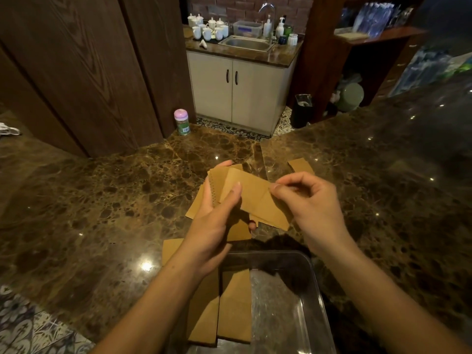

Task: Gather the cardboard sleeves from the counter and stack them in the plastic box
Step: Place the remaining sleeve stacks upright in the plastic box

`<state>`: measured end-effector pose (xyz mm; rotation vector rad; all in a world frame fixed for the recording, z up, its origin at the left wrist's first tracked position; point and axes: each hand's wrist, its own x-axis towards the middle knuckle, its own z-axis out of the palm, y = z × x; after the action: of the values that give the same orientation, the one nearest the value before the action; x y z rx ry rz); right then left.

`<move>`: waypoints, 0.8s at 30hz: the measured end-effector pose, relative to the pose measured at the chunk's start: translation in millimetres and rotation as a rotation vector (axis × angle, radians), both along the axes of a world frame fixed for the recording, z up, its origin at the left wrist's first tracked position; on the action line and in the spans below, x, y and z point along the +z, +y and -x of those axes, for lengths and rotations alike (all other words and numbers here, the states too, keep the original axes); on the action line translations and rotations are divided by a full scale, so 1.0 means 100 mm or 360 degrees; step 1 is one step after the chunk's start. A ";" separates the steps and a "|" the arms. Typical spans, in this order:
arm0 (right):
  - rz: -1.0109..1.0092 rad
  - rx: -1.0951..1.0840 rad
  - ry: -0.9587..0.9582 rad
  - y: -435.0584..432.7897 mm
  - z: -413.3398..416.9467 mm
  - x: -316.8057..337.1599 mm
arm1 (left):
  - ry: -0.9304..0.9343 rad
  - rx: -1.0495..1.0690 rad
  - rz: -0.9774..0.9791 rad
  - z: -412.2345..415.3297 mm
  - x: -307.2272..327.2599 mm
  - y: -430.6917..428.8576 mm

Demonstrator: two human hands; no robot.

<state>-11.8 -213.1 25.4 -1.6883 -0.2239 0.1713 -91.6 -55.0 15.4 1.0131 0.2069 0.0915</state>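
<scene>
My left hand grips a small bundle of brown cardboard sleeves above the marble counter. My right hand pinches the right end of the top sleeve against that bundle. The clear plastic box stands at the near edge, below my hands, with two sleeves lying flat in its left part. One loose sleeve lies on the counter beyond my right hand. Another sleeve lies left of the box, partly under my left forearm.
A pink-lidded jar stands at the counter's far edge. Dark wooden panels rise at the left. Across the floor gap are a sink cabinet with white cups and a black bin.
</scene>
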 end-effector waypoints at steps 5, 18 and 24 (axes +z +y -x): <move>0.0051 0.0079 -0.0156 0.16 0.14 -0.14 | -0.0016 0.0113 0.0026 -0.08 -0.06 -0.09; 0.1012 0.0801 -0.1190 0.16 -0.02 -0.21 | 0.0164 0.0170 0.0264 -0.21 -0.18 0.26; 0.0881 0.0779 -0.1228 0.59 -0.11 -0.24 | 0.0075 0.0297 0.0053 -0.22 -0.12 0.55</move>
<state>-1.2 -154.2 1.8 -2.1586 -1.2651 -0.0788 -69.9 -0.4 3.1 0.9621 0.3448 0.2331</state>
